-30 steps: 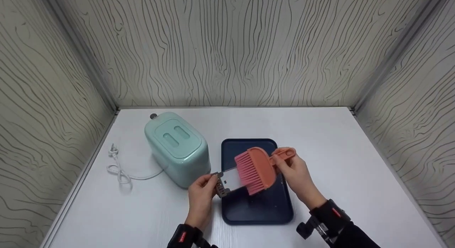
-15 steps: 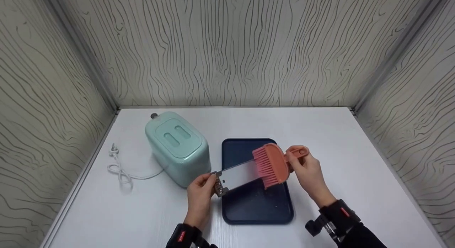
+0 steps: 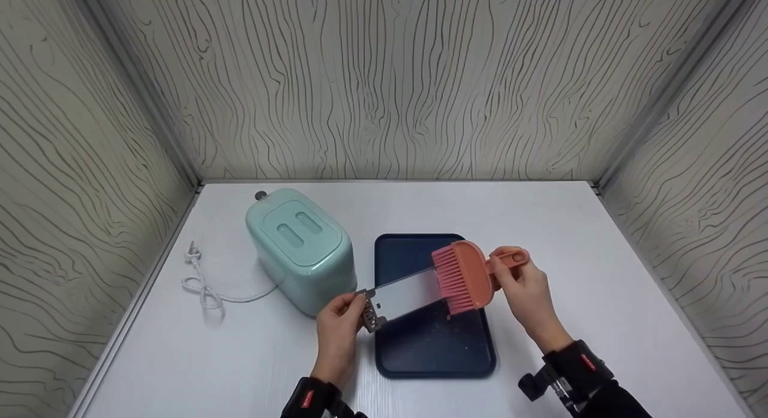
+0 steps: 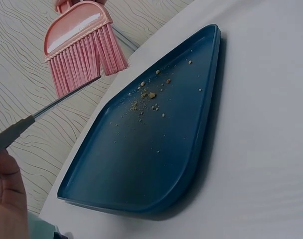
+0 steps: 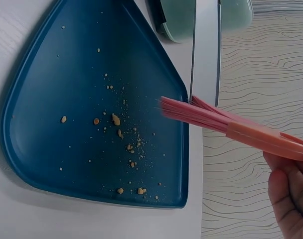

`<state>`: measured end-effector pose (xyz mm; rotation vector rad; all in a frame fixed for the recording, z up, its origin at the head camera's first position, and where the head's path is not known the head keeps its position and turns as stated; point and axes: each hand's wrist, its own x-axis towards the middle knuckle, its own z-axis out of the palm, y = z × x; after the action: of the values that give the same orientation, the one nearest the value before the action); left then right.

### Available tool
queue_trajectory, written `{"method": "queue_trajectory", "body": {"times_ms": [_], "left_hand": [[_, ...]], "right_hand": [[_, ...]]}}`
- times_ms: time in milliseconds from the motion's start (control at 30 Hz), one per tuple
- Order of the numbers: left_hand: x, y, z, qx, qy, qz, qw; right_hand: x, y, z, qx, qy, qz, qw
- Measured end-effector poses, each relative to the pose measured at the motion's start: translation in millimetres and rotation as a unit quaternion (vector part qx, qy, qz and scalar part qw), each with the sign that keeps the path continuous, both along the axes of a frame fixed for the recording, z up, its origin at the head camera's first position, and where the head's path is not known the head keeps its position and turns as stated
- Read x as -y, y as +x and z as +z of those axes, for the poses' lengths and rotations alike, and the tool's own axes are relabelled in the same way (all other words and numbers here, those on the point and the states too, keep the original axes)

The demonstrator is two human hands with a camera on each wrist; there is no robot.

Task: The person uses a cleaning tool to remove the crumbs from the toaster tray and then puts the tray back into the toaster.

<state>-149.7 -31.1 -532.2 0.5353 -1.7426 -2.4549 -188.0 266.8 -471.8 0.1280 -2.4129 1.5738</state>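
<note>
Metal plate (image 3: 408,295) is hanging in the air above the dark blue tray (image 3: 432,355), slanting across it in the head view, and the left hand (image 3: 337,331) is pinching its slotted grey end between thumb and fingers. The right hand (image 3: 525,295) is gripping the orange handle of a brush (image 3: 474,274), with the thumb lying on top near the brush head. Its pink bristles (image 3: 451,280) are touching the plate's far end, overlapping it from above and splitting apart there in both wrist views. Below, yellowish-brown crumbs (image 5: 116,119) are lying scattered over the tray floor, a few large lumps among many fine specks, gathering most thickly in one patch. The blue tray is resting flat on the white tabletop (image 3: 600,286). Just to its left, a mint-green toaster (image 3: 300,250) is standing upright, its top showing two long rounded marks. A white cord (image 3: 240,300) is running out from the toaster's left side, looping loosely and ending at a plug (image 3: 192,254). Black straps (image 3: 579,370) are circling both wrists, and wood-grain panels (image 3: 384,82) are enclosing the tabletop behind and on both sides.
</note>
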Motion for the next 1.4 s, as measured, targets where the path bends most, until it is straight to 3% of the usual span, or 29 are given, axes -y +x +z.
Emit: {"method": "queue_trajectory", "body": {"times_ms": [433,700,1000,1233,1400], "left_hand": [[1.9,-0.3,0.3,-0.001,0.002,-0.001,1.0000],[1.8,1.2,1.5,0.005,-0.023,-0.004,0.9997],[1.2,0.9,1.6,0.000,-0.014,0.002,0.9999],[1.6,1.2,0.1,-0.004,-0.009,0.006,0.9999],[0.8,1.3,1.0,0.001,0.000,0.007,1.0000]], "right_hand": [[-3.2,-2.7,-4.9,-0.028,0.021,-0.020,0.9992],[-5.1,-2.7,-5.9,-0.044,0.035,-0.029,0.9980],[-6.5,-3.8,-5.8,-0.042,0.035,-0.031,0.9980],[-6.8,-3.8,-3.1,-0.042,0.010,-0.043,0.9981],[-6.2,-3.1,2.8,-0.021,-0.045,-0.053,0.9974]]}}
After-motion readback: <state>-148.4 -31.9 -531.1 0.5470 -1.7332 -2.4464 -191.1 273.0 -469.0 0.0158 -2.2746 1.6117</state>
